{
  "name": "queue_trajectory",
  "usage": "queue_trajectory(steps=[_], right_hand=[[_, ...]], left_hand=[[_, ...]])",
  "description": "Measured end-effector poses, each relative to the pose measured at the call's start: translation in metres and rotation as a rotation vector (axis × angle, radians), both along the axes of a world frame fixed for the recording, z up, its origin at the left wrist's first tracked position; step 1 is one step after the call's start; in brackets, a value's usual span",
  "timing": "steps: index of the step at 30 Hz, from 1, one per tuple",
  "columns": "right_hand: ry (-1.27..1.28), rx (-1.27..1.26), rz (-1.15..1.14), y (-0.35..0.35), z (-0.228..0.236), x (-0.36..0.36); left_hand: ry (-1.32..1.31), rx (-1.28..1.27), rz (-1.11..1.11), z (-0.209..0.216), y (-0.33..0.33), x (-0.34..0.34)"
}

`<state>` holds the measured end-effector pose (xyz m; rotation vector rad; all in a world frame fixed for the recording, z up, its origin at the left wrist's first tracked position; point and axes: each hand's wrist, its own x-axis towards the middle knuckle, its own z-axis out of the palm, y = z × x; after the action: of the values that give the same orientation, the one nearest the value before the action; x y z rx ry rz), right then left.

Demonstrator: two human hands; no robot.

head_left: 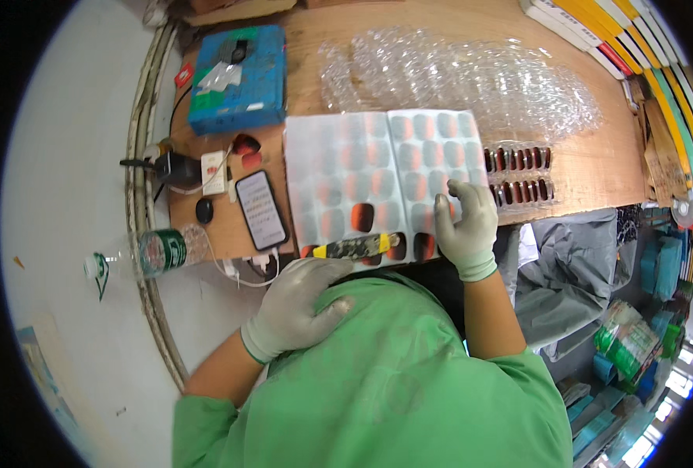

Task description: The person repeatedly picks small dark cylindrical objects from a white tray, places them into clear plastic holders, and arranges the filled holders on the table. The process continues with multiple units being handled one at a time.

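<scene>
Head view | right hand (pixel 469 230): thumb and fingers are held apart over the white sheet (pixel 394 160), contact cannot be told | left hand (pixel 295 304): thumb is parted from fingers, below sheet | dark lens (pixel 363 218) is seen between hands, ungripped

The pale gloves (pixel 472 232) look like matt, knitted cloth, and the white sheets (pixel 303 168) like thin, dull paper. From here the dark reddish lens (pixel 363 218) shines like smooth plastic, the clear trays (pixel 455 82) look like glossy, ridged plastic, and the wooden tabletop (pixel 607 168) seems smooth beside the green shirt's (pixel 393 366) matt cloth.
</scene>
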<state>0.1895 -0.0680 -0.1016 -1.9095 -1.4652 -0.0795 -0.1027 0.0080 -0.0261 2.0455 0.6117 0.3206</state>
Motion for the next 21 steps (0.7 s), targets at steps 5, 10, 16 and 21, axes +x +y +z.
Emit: queue_trajectory(steps=[5,10,16,21], right_hand=[[0.042,-0.466,-0.142,0.001,0.021,-0.003],[0.061,-0.726,-0.083,-0.007,0.023,0.008],[0.061,-0.803,-0.028,0.001,0.025,0.018],[0.121,-0.768,0.142,0.013,0.037,0.040]], left_hand=[[0.007,0.171,-0.409,-0.008,0.016,-0.016],[-0.177,0.196,-0.185,-0.024,0.016,0.021],[-0.214,0.158,-0.132,-0.026,0.014,0.039],[-0.108,0.060,-0.056,-0.025,0.021,0.031]])
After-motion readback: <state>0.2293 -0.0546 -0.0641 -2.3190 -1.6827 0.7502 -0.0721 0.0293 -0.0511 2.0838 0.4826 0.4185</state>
